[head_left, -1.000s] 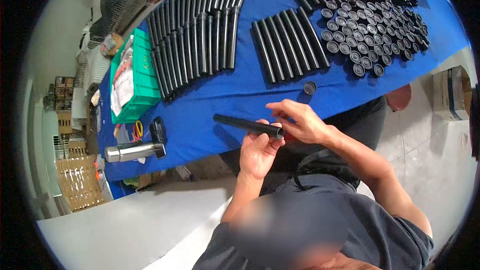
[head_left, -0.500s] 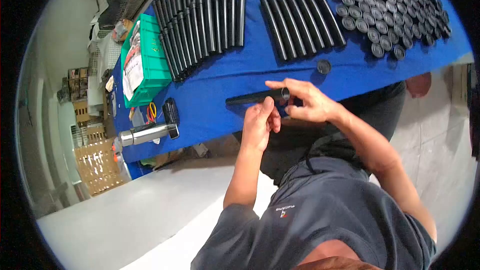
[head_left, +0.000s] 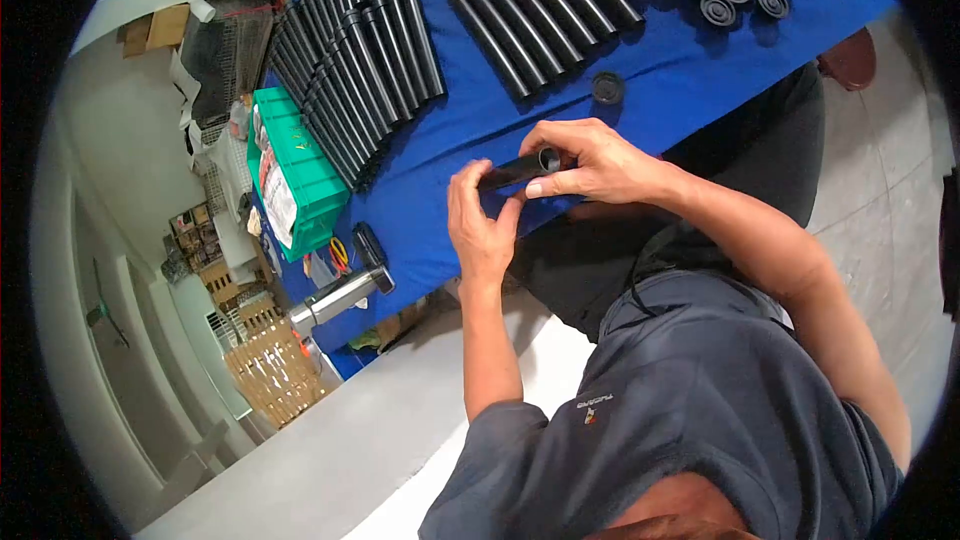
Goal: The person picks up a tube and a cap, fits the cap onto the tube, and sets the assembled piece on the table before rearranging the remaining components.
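Observation:
A short black tube (head_left: 512, 173) is held between my two hands above the near edge of the blue table. Its open end faces right. My left hand (head_left: 482, 227) grips the tube's left part with fingers and thumb. At the open end, my right hand (head_left: 597, 162) has its fingers wrapped over the tube and its thumb below. A single round black cap (head_left: 607, 88) lies on the cloth just beyond my right hand. Farther back, a row of black tubes (head_left: 540, 15) lies side by side.
More black tubes (head_left: 360, 60) with collars are stacked at the left. Many round black caps (head_left: 718, 10) lie at the back right. A green crate (head_left: 318, 175), a metal cylinder (head_left: 345, 298) with a black handle and yellow-handled scissors (head_left: 339, 254) stand at the left of the blue table (head_left: 420, 230).
The view has shifted and turned. My left fingers have closed round the tube's left part, and my right hand, earlier spread at the open end, now wraps it.

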A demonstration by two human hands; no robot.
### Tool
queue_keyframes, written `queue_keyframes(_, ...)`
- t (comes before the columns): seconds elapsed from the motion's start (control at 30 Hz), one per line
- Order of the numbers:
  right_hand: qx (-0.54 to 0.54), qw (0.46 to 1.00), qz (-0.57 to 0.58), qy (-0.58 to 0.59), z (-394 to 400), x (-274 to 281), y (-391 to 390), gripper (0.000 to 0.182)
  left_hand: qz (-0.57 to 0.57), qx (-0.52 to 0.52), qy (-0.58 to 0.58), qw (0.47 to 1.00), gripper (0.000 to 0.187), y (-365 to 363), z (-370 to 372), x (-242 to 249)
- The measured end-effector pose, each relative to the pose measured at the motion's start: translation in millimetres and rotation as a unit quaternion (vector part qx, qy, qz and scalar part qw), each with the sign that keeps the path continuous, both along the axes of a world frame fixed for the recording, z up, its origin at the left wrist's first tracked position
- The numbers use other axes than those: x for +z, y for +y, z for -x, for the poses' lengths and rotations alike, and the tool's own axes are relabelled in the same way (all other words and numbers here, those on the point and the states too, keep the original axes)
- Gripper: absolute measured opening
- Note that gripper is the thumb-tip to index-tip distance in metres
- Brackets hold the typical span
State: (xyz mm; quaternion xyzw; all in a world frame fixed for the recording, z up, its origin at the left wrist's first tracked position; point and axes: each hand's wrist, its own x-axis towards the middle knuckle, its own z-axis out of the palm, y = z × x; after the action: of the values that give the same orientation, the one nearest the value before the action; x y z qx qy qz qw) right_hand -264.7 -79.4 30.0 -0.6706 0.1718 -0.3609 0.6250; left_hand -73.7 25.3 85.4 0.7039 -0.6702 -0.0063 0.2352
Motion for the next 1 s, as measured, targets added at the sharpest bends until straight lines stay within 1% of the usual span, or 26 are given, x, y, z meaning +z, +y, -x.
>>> queue_keyframes(0.07, -0.002, 1.000, -0.007, -0.008, -2, -6, 2, 0.050, -0.111, 0.039, 0.129, 0.985, 0.043, 4, -6, -2)
queue_keyframes(0.1, -0.004, 1.000, -0.008, -0.012, -2, -6, 1, 0.050, -0.162, 0.055, 0.149, 0.974, 0.040, 3, -4, 5)
queue_keyframes(0.2, 0.048, 0.992, -0.094, -0.067, 2, 0, 1, 0.044, -0.209, 0.028, 0.280, 0.937, 0.034, 5, -9, 10)
queue_keyframes(0.23, 0.049, 0.994, -0.058, -0.082, -3, -7, -1, 0.043, -0.223, 0.033, 0.314, 0.922, 0.032, 7, -13, 9)
queue_keyframes(0.33, 0.081, 0.991, -0.096, -0.050, 3, 0, -3, 0.043, -0.211, -0.052, 0.230, 0.949, 0.031, 1, -14, 18)
queue_keyframes(0.43, 0.082, 0.989, -0.111, -0.044, 7, 6, -4, 0.041, -0.251, -0.043, 0.256, 0.933, 0.034, 2, -18, 18)
queue_keyframes(0.53, 0.059, 0.993, -0.083, -0.059, 1, -3, -4, 0.039, -0.222, -0.051, 0.232, 0.946, 0.040, 1, -16, 15)
queue_keyframes(0.63, 0.038, 0.992, -0.098, -0.069, -4, -9, -1, 0.039, -0.204, 0.030, 0.387, 0.899, 0.042, 6, -16, 4)
queue_keyframes(0.73, 0.029, 0.993, -0.107, -0.040, -2, -6, -2, 0.040, -0.197, 0.024, 0.222, 0.955, 0.043, 2, -8, 2)
queue_keyframes(0.77, 0.038, 0.993, -0.104, -0.039, -2, -6, -2, 0.040, -0.236, 0.088, 0.250, 0.935, 0.039, 1, -7, 5)
queue_keyframes(0.87, 0.055, 0.993, -0.100, -0.036, 0, -4, -3, 0.039, -0.267, 0.057, 0.298, 0.915, 0.036, 5, -22, -1)
queue_keyframes(0.97, 0.054, 0.993, -0.101, -0.040, 2, -1, -3, 0.039, -0.247, -0.037, 0.283, 0.926, 0.033, -1, -19, 9)
queue_keyframes(1.0, 0.049, 0.993, -0.097, -0.044, 0, -4, -2, 0.039, -0.235, -0.044, 0.287, 0.928, 0.034, -2, -18, 10)
